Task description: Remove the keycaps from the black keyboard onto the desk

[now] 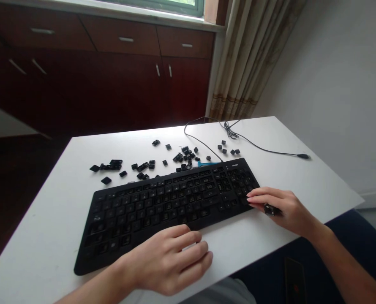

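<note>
A black keyboard (162,207) lies at a slant on the white table, with many keycaps off and their sockets bare. My left hand (172,259) rests palm down at its near edge, fingers loosely bent and somewhat apart, with nothing visible in them; the thumb is hidden. At the keyboard's right end, my right hand (279,207) is closed on a slim tool with a glossy dark handle (271,209). The tool's tip is hidden by the fingers, so I cannot tell its kind. The fingertips are at the number pad's lower right corner.
Loose black keycaps (184,156) are scattered on the table (302,185) behind the keyboard. A blue-handled brush (207,164) lies among them. The keyboard's cable (203,143) runs back to a tied bundle, ending in a USB plug (303,156). A dark phone-like slab (295,280) lies below the table edge.
</note>
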The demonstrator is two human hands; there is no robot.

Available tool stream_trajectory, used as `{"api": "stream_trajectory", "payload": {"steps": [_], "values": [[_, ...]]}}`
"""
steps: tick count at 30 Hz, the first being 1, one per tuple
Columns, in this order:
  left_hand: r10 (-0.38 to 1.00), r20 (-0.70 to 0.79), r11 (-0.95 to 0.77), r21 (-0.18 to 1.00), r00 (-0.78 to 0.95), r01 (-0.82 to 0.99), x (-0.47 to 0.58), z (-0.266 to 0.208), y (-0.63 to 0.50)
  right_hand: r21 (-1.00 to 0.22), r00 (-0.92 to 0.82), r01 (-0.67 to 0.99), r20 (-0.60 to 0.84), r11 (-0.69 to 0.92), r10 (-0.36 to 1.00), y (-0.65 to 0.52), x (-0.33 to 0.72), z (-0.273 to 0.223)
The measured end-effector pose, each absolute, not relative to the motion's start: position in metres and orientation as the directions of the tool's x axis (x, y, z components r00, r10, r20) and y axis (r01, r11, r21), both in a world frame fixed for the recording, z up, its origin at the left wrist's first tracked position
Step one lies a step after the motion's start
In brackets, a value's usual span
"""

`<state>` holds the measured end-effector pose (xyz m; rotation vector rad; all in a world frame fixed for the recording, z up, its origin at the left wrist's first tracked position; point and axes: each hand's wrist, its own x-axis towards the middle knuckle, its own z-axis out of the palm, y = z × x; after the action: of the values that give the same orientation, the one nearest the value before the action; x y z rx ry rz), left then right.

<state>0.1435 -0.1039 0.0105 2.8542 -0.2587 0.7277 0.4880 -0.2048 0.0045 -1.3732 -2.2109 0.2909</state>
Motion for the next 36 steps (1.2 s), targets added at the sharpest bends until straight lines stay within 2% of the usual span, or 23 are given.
{"api": "stream_trajectory", "payload": {"steps": [8,16,32,34,36], "values": [[-0.078,0.463,-0.973,0.158,0.883,-0.169,0.14,0.004,-0.105,-0.432,-0.404,0.764,0.258,0.479,0.878,-0.194,0.495,0.01],[-0.065,0.462,-0.974,0.161,0.884,-0.156,0.142,0.005,-0.104,-0.524,-0.37,0.708,0.296,0.473,0.881,-0.194,0.496,0.0],[-0.062,0.465,-0.97,0.18,0.883,-0.163,0.143,0.008,-0.104,-0.499,-0.426,0.712,0.251,0.493,0.869,-0.19,0.499,0.006],[-0.061,0.462,-0.969,0.187,0.885,-0.164,0.144,0.008,-0.103,-0.514,-0.386,0.719,0.266,0.469,0.883,-0.19,0.495,0.014],[-0.062,0.458,-0.967,0.194,0.887,-0.167,0.144,0.007,-0.103,-0.592,-0.248,0.682,0.364,0.429,0.898,-0.189,0.488,0.024]]}}
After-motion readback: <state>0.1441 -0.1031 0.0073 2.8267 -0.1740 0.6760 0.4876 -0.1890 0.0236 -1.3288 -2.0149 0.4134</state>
